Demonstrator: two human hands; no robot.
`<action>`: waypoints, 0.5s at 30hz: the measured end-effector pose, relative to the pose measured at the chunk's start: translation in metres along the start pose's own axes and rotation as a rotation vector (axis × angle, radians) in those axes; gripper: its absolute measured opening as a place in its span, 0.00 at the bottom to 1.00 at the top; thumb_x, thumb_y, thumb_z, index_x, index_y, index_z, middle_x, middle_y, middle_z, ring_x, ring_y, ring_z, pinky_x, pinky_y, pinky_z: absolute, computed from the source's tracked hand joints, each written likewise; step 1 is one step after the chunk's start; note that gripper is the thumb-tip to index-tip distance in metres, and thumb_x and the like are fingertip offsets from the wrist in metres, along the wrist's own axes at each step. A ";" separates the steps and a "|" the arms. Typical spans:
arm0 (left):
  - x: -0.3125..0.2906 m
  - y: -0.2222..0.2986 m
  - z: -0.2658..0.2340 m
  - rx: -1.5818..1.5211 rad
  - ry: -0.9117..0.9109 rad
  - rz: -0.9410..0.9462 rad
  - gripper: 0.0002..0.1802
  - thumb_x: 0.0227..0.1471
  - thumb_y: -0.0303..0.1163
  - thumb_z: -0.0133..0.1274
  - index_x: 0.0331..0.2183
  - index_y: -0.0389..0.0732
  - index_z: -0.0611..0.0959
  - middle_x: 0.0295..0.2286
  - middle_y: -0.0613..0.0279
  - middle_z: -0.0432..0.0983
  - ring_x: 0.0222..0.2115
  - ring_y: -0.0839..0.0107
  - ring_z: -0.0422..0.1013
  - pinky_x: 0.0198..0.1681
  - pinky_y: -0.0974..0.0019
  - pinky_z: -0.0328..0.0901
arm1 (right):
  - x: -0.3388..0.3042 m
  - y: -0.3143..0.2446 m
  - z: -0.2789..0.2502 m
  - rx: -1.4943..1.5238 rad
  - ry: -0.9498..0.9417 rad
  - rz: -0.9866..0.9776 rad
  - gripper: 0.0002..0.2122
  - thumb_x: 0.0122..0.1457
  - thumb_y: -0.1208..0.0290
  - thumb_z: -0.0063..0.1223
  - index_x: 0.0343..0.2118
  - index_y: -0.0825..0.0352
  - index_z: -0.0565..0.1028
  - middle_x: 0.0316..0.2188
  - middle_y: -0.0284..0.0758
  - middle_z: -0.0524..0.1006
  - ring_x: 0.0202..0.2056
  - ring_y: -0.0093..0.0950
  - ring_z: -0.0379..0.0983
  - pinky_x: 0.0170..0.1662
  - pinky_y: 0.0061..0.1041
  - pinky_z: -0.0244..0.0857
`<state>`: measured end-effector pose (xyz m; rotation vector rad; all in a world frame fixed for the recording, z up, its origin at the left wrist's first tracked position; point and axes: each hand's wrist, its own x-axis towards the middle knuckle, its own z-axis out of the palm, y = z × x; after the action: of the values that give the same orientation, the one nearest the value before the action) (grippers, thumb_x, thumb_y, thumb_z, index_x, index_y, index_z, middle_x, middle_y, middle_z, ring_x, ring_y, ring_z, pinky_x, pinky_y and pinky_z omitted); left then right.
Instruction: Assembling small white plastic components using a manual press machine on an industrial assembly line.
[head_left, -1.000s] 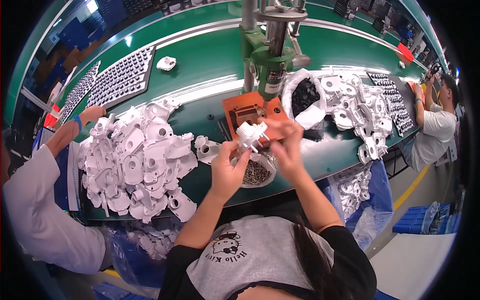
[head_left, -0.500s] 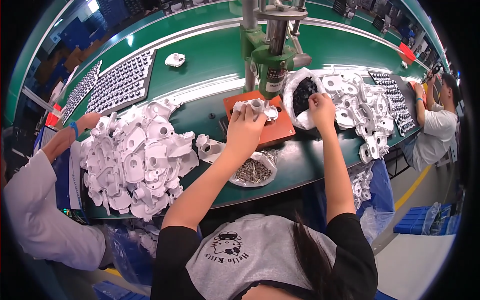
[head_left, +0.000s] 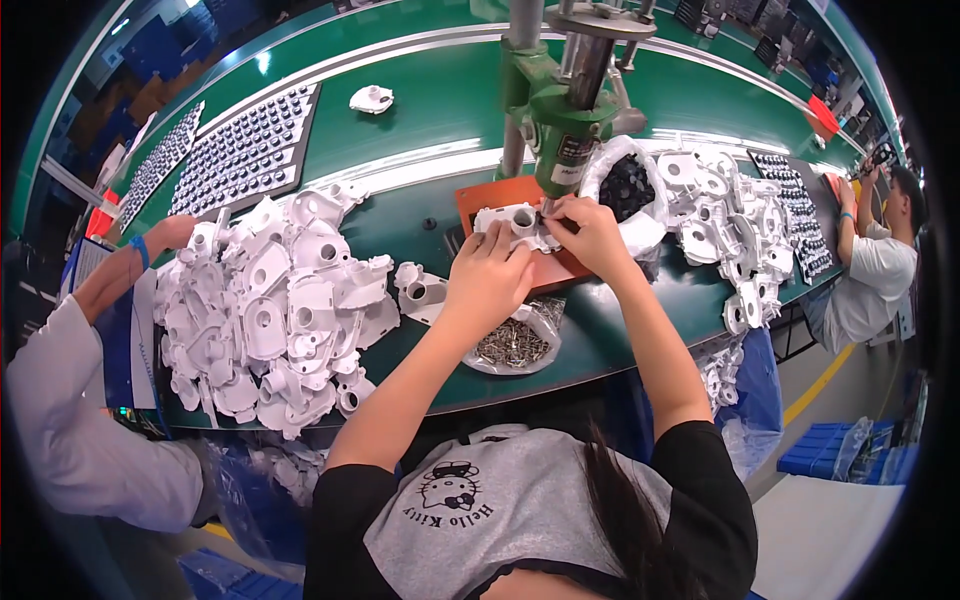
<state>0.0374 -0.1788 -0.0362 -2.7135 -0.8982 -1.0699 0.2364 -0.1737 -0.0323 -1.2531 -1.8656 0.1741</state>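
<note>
Left hand (head_left: 487, 277), fingers slightly spread, steadies a round-socketed white plastic housing (head_left: 523, 226) lying crosswise ahead. Right hand (head_left: 592, 238) pinches at its right end, contents hidden.

Left — co-worker's pale sleeve (head_left: 58, 365) | right — white-shirted co-worker (head_left: 872, 278) | blue crate (head_left: 812, 455), lower right | yellow floor line (head_left: 820, 384)

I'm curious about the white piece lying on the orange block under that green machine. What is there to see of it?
The white part looks like moulded plastic, irregular in outline, with a round, tube-like opening facing up. It lies on the orange block, below the green press. The left hand rests its fingers on the near side; the right hand has its fingertips at the right end, though whether they touch it is unclear. The hands hide some of its edge.
</note>
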 end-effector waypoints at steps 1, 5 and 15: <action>0.001 0.002 -0.001 0.000 0.004 -0.014 0.11 0.42 0.33 0.54 0.30 0.37 0.78 0.37 0.43 0.74 0.41 0.54 0.71 0.45 0.56 0.63 | -0.002 -0.001 0.000 0.003 -0.007 0.000 0.06 0.44 0.78 0.59 0.26 0.72 0.75 0.27 0.40 0.77 0.32 0.36 0.74 0.36 0.28 0.68; 0.001 0.003 -0.003 0.009 -0.013 -0.037 0.11 0.43 0.32 0.54 0.31 0.37 0.79 0.38 0.43 0.75 0.41 0.54 0.72 0.45 0.55 0.64 | -0.003 -0.007 -0.003 -0.086 -0.080 -0.081 0.05 0.44 0.76 0.58 0.26 0.69 0.76 0.29 0.39 0.77 0.34 0.35 0.74 0.40 0.30 0.66; -0.001 -0.006 -0.003 -0.119 0.025 -0.062 0.14 0.40 0.26 0.51 0.34 0.42 0.80 0.38 0.50 0.76 0.41 0.58 0.73 0.45 0.56 0.64 | -0.004 -0.041 -0.007 -0.507 -0.158 -0.254 0.08 0.45 0.74 0.54 0.29 0.69 0.77 0.34 0.38 0.77 0.36 0.33 0.70 0.44 0.32 0.61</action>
<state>0.0323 -0.1753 -0.0356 -2.7772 -0.9498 -1.2028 0.2139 -0.1996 -0.0082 -1.3404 -2.2738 -0.3692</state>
